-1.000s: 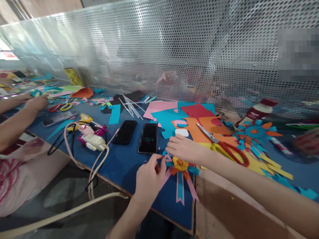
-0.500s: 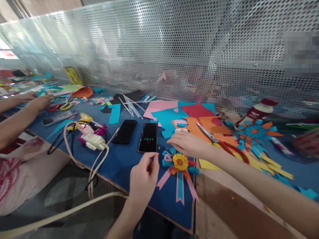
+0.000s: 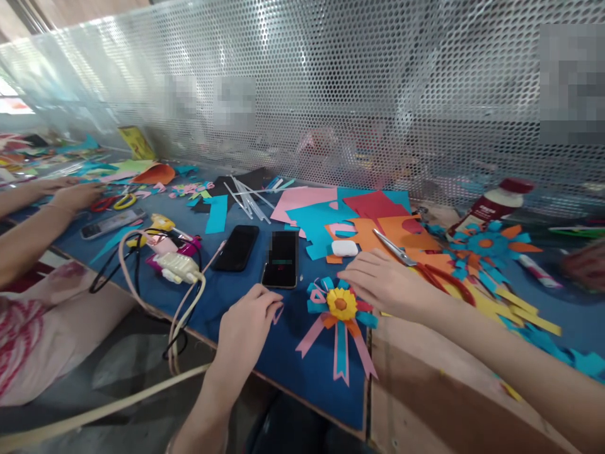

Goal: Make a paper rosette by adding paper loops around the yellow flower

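My left hand (image 3: 243, 328) is closed, thumb and forefinger pinching a small pink paper strip (image 3: 278, 314) above the blue tabletop. To its right lies a paper rosette (image 3: 341, 305) with a yellow flower centre, blue and pink loops, and pink and blue ribbon tails. My right hand (image 3: 390, 284) rests palm down at the rosette's upper right side, fingers stretched out and holding nothing visible; whether the fingertips touch the rosette I cannot tell. Just beyond those fingers is a white rounded case (image 3: 345, 248). Red-handled scissors (image 3: 401, 255) lie partly behind my right forearm.
Two phones (image 3: 237, 248) lie ahead of my left hand. A glue gun and cables (image 3: 177, 265) hang over the table's left edge. Coloured paper sheets (image 3: 312, 208), a bottle (image 3: 491, 208) and a blue paper flower (image 3: 484, 244) are farther back. Another person's hands (image 3: 70, 195) work at left.
My left hand has drawn back to the left, and the pink strip now shows in its pinch. My right hand has shifted right and toward me, uncovering the white case.
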Available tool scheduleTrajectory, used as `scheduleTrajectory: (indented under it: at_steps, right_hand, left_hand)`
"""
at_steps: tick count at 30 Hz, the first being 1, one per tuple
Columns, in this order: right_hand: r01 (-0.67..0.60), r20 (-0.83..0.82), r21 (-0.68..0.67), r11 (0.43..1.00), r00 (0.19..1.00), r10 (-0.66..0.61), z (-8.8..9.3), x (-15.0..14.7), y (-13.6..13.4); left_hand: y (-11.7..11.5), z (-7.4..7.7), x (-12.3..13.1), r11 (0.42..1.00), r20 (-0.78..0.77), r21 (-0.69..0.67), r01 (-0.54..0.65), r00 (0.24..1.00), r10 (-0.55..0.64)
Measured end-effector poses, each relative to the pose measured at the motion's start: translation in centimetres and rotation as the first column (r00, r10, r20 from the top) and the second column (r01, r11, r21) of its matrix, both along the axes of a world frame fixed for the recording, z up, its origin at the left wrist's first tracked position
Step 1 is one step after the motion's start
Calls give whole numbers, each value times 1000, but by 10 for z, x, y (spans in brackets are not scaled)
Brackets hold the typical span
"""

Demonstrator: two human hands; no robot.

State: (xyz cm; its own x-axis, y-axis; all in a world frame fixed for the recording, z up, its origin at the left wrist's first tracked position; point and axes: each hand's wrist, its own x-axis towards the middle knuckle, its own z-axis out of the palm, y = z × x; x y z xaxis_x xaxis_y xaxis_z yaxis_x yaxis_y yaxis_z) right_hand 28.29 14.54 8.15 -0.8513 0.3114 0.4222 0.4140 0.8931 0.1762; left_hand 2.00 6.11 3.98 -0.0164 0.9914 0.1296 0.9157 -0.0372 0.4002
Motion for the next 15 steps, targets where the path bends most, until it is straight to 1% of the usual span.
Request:
scheduleTrajectory:
  at_steps: [3,5,7,10,12,15]
  right_hand:
    - [33,-9,-37,999,999,-33,-3,14,-7]
    - [62,-16,-49,997,998,-63,-5,24,-15]
    - [91,-24,-54,994,995,-93,-7,32,-24]
    - [134,-26,-89,987,990,-137,-11,37,-36]
    - [167,-21,-130,977,985,-172,-14,36,-41]
    - [209,-11,-169,963,977,-214,-20,30,-42]
  left_hand:
    - [2,5,2,999,-42,0,36,998,-36]
    - [1,9,3,1000,-54,0,27,998,-27]
    - [1,13,3,1000,-31,1,0,1000,0]
    - [1,16,6,1000,72,22,-13,997,12]
    - [2,15,9,998,169,55,15,985,-24]
    - [5,11,14,994,343,98,39,937,-71]
